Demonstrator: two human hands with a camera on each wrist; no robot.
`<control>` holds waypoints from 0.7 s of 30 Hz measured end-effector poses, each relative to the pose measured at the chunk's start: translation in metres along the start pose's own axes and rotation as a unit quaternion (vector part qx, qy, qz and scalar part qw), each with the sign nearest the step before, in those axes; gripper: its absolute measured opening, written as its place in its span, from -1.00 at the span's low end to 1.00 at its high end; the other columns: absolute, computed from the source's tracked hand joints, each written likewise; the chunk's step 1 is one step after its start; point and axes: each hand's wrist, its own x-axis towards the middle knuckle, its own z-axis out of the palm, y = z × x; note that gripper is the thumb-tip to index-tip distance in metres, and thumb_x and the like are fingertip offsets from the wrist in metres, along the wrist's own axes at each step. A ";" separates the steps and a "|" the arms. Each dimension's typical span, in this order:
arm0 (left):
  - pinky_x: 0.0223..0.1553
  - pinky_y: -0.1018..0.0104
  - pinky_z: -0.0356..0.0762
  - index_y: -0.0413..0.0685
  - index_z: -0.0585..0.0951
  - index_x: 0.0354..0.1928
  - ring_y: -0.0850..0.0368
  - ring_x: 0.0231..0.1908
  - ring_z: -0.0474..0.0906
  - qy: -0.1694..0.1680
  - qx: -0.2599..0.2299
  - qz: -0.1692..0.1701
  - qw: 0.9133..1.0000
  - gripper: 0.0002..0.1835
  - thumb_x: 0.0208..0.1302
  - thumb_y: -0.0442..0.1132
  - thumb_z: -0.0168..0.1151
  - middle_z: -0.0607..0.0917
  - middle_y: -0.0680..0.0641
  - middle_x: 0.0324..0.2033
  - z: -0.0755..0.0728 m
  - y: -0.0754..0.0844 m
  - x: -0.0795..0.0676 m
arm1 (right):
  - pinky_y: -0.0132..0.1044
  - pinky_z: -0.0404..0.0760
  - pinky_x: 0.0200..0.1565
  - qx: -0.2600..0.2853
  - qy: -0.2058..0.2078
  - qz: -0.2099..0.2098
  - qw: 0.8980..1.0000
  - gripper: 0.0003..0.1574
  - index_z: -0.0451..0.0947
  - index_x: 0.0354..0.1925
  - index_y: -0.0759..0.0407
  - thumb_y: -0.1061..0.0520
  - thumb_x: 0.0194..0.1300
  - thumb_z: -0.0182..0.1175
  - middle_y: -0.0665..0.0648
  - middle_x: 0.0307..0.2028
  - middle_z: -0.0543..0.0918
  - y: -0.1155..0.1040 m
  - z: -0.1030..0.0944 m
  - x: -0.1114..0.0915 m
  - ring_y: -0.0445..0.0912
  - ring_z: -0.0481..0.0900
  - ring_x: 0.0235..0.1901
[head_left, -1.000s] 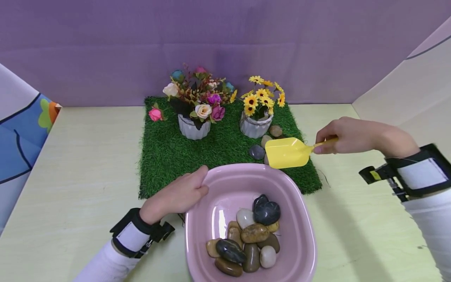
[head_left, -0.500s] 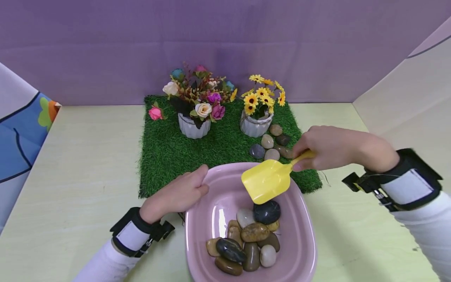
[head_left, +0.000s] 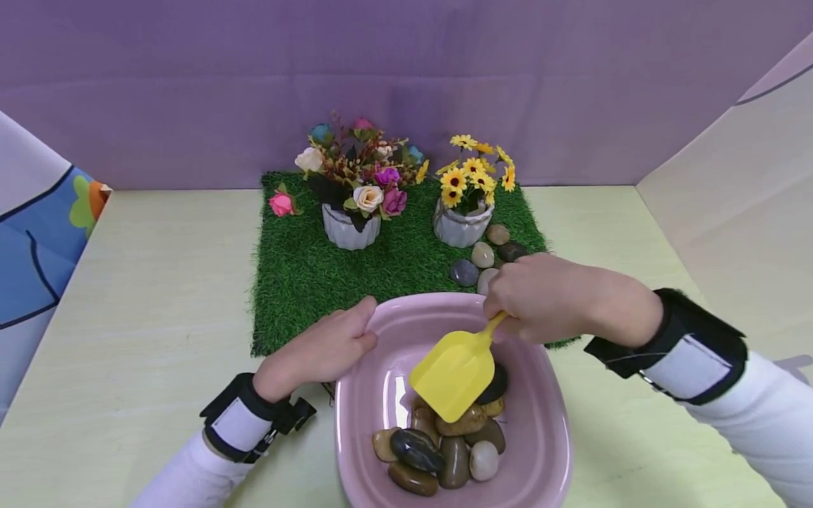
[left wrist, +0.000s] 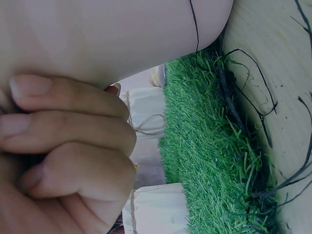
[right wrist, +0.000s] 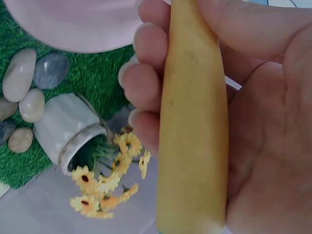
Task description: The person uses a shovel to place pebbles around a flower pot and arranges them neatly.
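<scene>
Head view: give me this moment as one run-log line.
left hand: grips pink basin by rim | right hand: grips yellow shovel | shovel: over stones in basin | shovel-stone contact: cannot tell

Entry into the pink basin (head_left: 533, 437) from above is obstructed at its middle by the yellow shovel (head_left: 453, 374) and at its far right by the right hand (head_left: 540, 296). The left hand (head_left: 327, 349) blocks its far left rim. Beyond the basin, two flowerpots (head_left: 351, 229) and loose stones (head_left: 483, 255) form obstacles. Passable table (head_left: 127, 317) lies well left of the basin.
</scene>
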 end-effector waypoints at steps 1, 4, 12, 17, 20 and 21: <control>-0.69 0.35 0.62 -0.15 0.31 -0.18 0.22 -0.68 0.59 0.000 0.000 0.000 1.000 -0.96 0.41 -0.33 -0.10 0.54 -0.15 -0.47 0.000 0.000 0.000 | -0.26 0.56 -0.45 -0.001 -0.003 -0.001 1.000 -0.96 0.71 -0.36 -0.04 0.05 0.17 0.35 -0.03 -0.42 0.67 -0.001 0.000 0.001 -0.22 0.47 -0.50; -0.69 0.35 0.62 -0.15 0.31 -0.20 0.22 -0.68 0.59 0.001 0.002 0.000 1.000 -0.97 0.41 -0.33 -0.10 0.53 -0.14 -0.48 0.001 0.000 0.000 | -0.26 0.56 -0.46 -0.009 -0.006 -0.004 1.000 -0.96 0.70 -0.36 -0.04 0.05 0.16 0.36 -0.01 -0.36 0.67 -0.003 0.000 0.004 -0.21 0.48 -0.48; -0.69 0.35 0.61 -0.14 0.30 -0.22 0.22 -0.69 0.58 0.001 0.006 0.000 1.000 -0.96 0.42 -0.32 -0.10 0.50 -0.13 -0.50 0.001 -0.001 0.001 | -0.15 0.64 -0.36 -0.043 -0.008 0.009 0.999 -0.92 0.70 -0.37 0.04 0.07 0.15 0.36 0.02 -0.41 0.69 -0.013 -0.001 0.007 -0.11 0.57 -0.40; -0.69 0.34 0.61 -0.14 0.29 -0.23 0.22 -0.69 0.58 0.002 0.004 0.000 1.000 -0.95 0.42 -0.32 -0.10 0.49 -0.13 -0.50 0.001 -0.001 0.001 | -0.06 0.65 -0.31 -0.079 -0.021 0.018 0.996 -0.86 0.67 -0.29 0.10 0.08 0.17 0.32 0.07 -0.34 0.72 -0.024 0.001 0.010 0.00 0.60 -0.29; -0.70 0.35 0.60 -0.14 0.29 -0.23 0.22 -0.69 0.58 0.003 0.006 -0.001 1.000 -0.95 0.41 -0.32 -0.10 0.50 -0.13 -0.50 0.001 0.000 0.001 | -0.03 0.65 -0.25 -0.089 -0.027 0.032 0.995 -0.79 0.65 -0.21 0.13 0.06 0.20 0.30 0.09 -0.31 0.73 -0.031 0.003 0.011 0.04 0.59 -0.24; -0.70 0.35 0.60 -0.14 0.29 -0.23 0.22 -0.69 0.58 0.004 0.007 -0.001 1.000 -0.95 0.41 -0.32 -0.10 0.50 -0.13 -0.49 0.001 0.000 0.001 | -0.02 0.65 -0.23 -0.092 -0.026 0.036 0.995 -0.77 0.64 -0.20 0.15 0.05 0.21 0.30 0.10 -0.32 0.72 -0.033 0.004 0.012 0.05 0.59 -0.25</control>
